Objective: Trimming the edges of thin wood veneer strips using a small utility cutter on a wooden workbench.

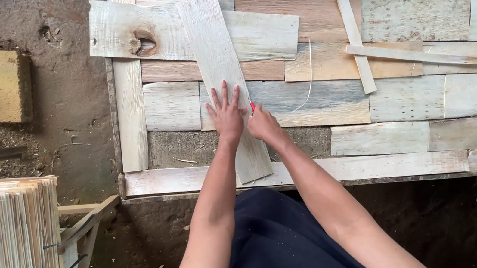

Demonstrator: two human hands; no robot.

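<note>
While the left hand (226,116) lies flat, fingers spread, on the near-far wooden slat (220,69), the right hand (263,126) grips a red pencil (252,107) at its right edge

No packages, labels, signs or screens were in view; there was only bare, unmarked wood and dirt.
</note>
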